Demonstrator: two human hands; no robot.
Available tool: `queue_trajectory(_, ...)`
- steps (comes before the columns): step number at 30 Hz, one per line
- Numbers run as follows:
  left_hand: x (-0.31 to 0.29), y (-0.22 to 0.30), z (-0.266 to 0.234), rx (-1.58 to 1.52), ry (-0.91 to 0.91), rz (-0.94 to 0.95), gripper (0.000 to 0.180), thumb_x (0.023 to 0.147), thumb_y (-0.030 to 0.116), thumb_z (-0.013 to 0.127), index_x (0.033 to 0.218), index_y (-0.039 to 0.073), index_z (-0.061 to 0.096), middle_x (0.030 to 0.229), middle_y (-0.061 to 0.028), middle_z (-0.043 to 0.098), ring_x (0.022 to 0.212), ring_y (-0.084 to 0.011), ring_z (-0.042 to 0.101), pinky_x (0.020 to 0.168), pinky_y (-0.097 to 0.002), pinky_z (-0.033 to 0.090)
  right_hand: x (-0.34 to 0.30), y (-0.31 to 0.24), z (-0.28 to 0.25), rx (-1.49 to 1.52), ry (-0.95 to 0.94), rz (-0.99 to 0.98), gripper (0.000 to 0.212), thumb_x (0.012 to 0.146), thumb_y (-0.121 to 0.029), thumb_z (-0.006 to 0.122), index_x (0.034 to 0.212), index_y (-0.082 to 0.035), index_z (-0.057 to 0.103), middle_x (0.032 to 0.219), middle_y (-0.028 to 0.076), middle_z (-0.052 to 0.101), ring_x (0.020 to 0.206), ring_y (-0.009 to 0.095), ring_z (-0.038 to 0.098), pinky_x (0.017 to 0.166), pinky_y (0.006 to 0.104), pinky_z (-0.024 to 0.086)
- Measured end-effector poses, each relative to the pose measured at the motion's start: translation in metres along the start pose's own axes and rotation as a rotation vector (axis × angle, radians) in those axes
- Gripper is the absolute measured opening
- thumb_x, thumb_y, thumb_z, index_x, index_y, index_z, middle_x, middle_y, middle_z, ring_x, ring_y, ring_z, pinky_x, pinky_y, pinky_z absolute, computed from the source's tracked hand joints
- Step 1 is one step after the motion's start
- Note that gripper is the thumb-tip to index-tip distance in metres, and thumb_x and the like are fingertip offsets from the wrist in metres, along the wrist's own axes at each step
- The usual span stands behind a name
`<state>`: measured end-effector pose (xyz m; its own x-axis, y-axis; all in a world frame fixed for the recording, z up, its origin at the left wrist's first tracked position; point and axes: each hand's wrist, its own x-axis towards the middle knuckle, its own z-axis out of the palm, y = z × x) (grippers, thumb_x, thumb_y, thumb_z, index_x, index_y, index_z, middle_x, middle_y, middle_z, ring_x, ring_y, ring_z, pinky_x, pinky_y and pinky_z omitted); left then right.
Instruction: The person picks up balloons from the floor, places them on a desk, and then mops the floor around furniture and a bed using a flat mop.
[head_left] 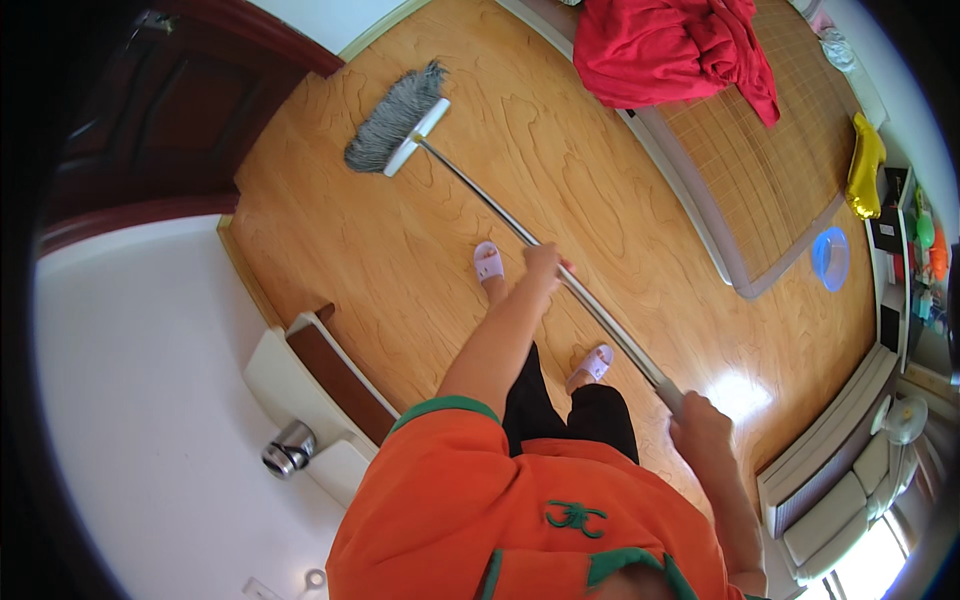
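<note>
A mop with a shaggy grey head (396, 118) and a white crossbar lies against the wooden floor, its metal pole (610, 328) slanting back toward me. Partway down the pole, my left hand (545, 262) is closed around it. My right hand (700, 425) grips the pole near its upper end, close to my body. Both arms are stretched forward, and the mop head rests at the far left, near the dark door. My feet in pale purple slippers (488, 263) stand under the pole.
A dark red-brown door (150, 110) stands at the left. Along the right lies a low bed with a woven mat (740, 170) and a red cloth (670, 50) on it. A blue basin (831, 259) sits beyond its corner. A white cabinet (280, 375) adjoins the left wall.
</note>
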<state>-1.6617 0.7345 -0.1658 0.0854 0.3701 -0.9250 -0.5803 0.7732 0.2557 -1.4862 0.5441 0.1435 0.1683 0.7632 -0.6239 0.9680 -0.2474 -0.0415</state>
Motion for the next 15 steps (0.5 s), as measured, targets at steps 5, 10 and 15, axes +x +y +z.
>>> queue_trajectory(5, -0.102, -0.196, 0.058, 0.063, 0.095, -0.154, 0.027, 0.073, 0.000, 0.045, 0.092, 0.005, 0.027, 0.060, -0.0158, 0.043, 0.039, -0.0245, 0.045, 0.031, -0.0348, 0.037, -0.127, 0.162, 0.016, -0.112, -0.016, 0.149, 0.017, 0.064, -0.014, 0.057, 0.076, -0.005, 0.048, 0.071, 0.015, 0.054, 0.068, 0.034, 0.053, 0.059, 0.0419, 0.042)
queue_trajectory(10, -0.231, -0.322, 0.115, 0.066, -0.130, -0.327, 0.018, 0.079, 0.009, 0.046, 0.087, 0.000, 0.032, 0.060, -0.0120, 0.048, 0.046, -0.0222, 0.054, 0.035, -0.0310, 0.045, -0.238, 0.242, -0.053, -0.312, 0.144, 0.307, 0.014, 0.056, -0.005, 0.055, 0.065, -0.003, 0.045, 0.062, 0.017, 0.049, 0.062, 0.037, 0.050, 0.056, 0.0441, 0.039)
queue_trajectory(15, -0.280, -0.375, 0.142, 0.063, -0.245, -0.546, 0.019, 0.079, 0.011, 0.048, 0.088, -0.004, 0.039, 0.073, -0.0138, 0.050, 0.060, -0.0237, 0.057, 0.053, -0.0372, 0.052, -0.287, 0.294, -0.087, -0.520, 0.148, 0.370, 0.022, 0.053, -0.008, 0.059, 0.069, -0.004, 0.045, 0.067, 0.014, 0.050, 0.063, 0.035, 0.051, 0.055, 0.0433, 0.040)
